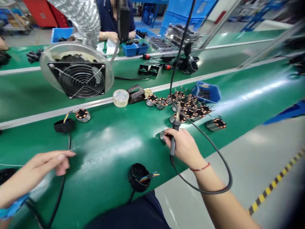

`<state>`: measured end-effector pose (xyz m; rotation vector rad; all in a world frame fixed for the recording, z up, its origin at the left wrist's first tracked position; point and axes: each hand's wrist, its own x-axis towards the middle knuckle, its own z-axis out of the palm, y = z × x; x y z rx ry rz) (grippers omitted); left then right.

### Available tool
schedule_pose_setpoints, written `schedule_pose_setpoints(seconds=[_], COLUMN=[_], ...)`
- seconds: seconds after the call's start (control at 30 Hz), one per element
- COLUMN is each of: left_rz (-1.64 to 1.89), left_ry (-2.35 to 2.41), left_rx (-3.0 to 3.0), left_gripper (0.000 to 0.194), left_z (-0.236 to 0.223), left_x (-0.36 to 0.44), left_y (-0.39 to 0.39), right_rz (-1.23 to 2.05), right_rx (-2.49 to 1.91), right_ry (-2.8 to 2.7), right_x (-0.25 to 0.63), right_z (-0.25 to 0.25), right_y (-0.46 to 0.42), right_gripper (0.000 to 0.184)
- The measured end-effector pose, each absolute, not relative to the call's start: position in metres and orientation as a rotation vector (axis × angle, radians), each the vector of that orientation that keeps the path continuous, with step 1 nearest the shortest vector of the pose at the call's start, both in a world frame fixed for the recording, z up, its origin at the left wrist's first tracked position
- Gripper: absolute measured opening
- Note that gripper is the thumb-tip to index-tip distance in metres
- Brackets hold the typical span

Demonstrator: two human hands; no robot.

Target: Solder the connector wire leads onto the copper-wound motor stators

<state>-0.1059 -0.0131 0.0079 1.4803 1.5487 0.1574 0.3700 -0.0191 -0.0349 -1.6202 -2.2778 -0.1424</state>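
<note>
My right hand (184, 144) is closed around a soldering iron (173, 147), its metal tip pointing up and away from me. The fingertips of that hand also reach a metal motor stator (162, 136), partly hidden by them. My left hand (49, 163) is over the bench at the left with fingers stretched out, holding nothing, close to a black cable (62, 184). Beyond it lie a black round housing (64, 126) with coloured wires and a single stator (83, 115). Another black housing (137, 178) with several coloured wires rests near my lap.
Several copper-wound stators (190, 113) cluster at centre right, beside a blue bin (209, 94) of small dark parts. A fume extractor fan (82, 81) stands at the left. A tape roll (121, 98) sits by the rail. The iron's cord (214, 146) loops over my right forearm. Across the bench, a person works.
</note>
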Motion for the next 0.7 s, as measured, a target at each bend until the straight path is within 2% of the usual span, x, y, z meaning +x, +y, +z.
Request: schedule_pose_setpoints(seconds=[0.1,0.23,0.37,0.53,0.7], left_rz=[0.211,0.44,0.597,0.376,0.433], left_ry=[1.332,1.372,1.435,1.302,1.218], left_rx=[1.303,1.386,1.467,1.516,1.455], left_gripper=[0.033,0.034,0.032,0.029,0.024], left_z=[0.015,0.005,-0.011,-0.021,-0.015], left_x=[-0.053,-0.024,-0.015,-0.013,-0.016], left_y=[-0.011,0.013,0.038,0.046,0.047], right_rz=[0.094,0.283,0.413,0.379,0.528], right_rx=[-1.34,-0.971,-0.787,-0.796,-0.936], right_ry=[-2.363,-2.501,-2.617,-2.43,-2.259], right_x=[0.318,0.254,0.217,0.211,0.214], right_z=[-0.034,-0.036,-0.037,-0.043,-0.06], right_y=[-0.002,0.021,0.035,0.033,0.029], right_gripper=[0.007,0.019,0.025,0.034,0.051])
